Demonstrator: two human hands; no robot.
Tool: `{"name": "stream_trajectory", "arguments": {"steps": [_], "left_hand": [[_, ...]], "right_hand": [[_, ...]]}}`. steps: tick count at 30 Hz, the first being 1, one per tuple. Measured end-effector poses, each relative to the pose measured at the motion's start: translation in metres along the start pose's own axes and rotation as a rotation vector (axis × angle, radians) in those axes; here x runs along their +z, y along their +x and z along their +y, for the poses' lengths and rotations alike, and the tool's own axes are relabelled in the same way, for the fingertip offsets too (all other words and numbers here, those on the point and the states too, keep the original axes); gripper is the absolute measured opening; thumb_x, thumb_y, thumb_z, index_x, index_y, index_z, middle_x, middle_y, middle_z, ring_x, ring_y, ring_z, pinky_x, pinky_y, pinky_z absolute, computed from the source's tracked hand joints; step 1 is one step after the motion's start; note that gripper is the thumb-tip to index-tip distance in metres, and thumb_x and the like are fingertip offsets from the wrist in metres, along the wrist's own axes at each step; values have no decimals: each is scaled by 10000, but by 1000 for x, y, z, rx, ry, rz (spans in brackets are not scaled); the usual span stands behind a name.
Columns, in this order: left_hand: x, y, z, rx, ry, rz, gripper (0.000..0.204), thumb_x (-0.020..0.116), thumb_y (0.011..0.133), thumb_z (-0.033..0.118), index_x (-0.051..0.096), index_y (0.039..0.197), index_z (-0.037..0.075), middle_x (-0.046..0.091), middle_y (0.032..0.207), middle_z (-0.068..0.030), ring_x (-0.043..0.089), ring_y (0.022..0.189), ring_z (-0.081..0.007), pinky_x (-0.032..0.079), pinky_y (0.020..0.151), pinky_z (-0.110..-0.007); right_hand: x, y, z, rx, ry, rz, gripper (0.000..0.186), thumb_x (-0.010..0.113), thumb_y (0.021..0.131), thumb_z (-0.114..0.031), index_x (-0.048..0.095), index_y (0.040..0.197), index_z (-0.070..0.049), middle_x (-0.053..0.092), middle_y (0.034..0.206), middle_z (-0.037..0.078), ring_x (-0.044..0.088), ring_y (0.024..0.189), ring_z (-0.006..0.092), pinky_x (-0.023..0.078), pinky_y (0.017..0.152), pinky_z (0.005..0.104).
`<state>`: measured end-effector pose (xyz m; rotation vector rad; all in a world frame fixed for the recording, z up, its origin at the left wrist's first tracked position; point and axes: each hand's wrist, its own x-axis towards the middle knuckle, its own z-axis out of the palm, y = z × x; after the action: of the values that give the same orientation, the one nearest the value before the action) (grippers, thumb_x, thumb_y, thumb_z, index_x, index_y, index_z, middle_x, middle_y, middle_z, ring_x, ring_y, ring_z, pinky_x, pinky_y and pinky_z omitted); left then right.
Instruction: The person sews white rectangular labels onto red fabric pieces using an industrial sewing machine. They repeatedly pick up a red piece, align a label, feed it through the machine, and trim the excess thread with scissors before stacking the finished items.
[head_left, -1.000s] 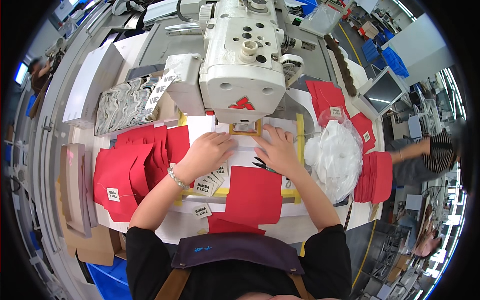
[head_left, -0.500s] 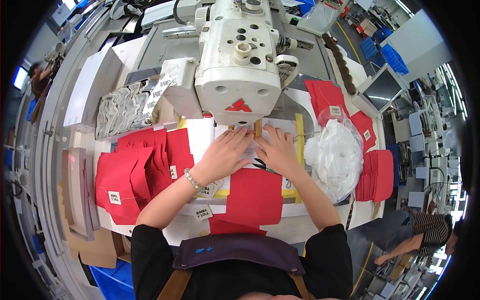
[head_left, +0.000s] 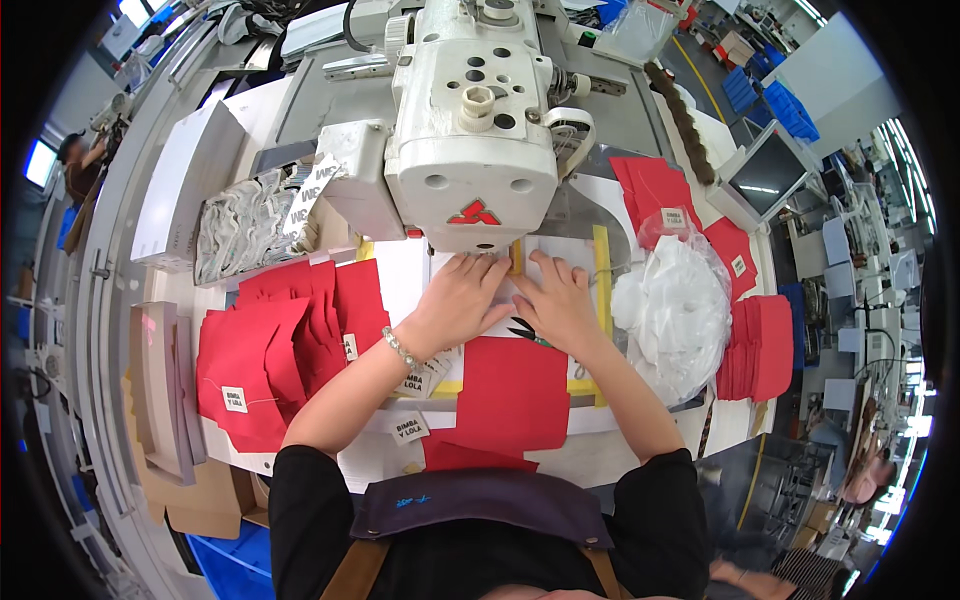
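Both hands lie under the head of a white industrial sewing machine (head_left: 470,175). My left hand (head_left: 455,305) has its fingers stretched out flat, with the tips beside the machine's presser area. To its right, my right hand (head_left: 558,308) also rests flat, fingers apart, close to a narrow brass-coloured strip (head_left: 516,257). What lies beneath the fingertips is hidden. Between the thumbs are small thread snips (head_left: 524,330) with dark blades. A red fabric piece (head_left: 515,390) lies just nearer to me, between my forearms.
Red fabric pieces (head_left: 260,350) with white labels lie at left, near a box of bundled tapes (head_left: 250,225). Loose labels (head_left: 409,427) lie near the front edge. At right are a clear bag of white material (head_left: 670,310), more red pieces (head_left: 755,350) and a small screen (head_left: 765,185).
Both hands stay in nearly the same place under the machine. The whole view has shifted slightly. A person in a striped top at right has moved toward the lower edge.
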<state>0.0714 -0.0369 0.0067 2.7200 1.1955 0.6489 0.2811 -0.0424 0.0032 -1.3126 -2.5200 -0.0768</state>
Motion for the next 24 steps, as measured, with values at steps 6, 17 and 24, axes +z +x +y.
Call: {"name": "stream_trajectory", "arguments": {"steps": [6,17,24], "left_hand": [[-6,6,-6,-6,-64,-66,513,629,873,288,498,1286,14,598,1199,-203,579,1075,-335,434,948,-412],[-7,-11,50,124,-276,-38,151,708,771,109,605,872,65,552,858,-67,551,838,-255,440,773,-378],[12,-7,59,61,-290,-190,73,663,808,78,594,796,59,561,854,-87,559,833,-256,444,766,-369]], "right_hand": [[-30,-12,3,48,125,-64,383,686,827,-342,628,1162,-166,554,1162,51,527,1036,223,341,827,405],[-45,-85,-1,193,203,-62,323,717,769,-140,578,1058,-113,618,863,22,595,811,202,349,789,357],[-52,-109,8,405,-16,54,270,699,762,-92,597,1011,-117,606,868,7,583,810,183,347,779,357]]}}
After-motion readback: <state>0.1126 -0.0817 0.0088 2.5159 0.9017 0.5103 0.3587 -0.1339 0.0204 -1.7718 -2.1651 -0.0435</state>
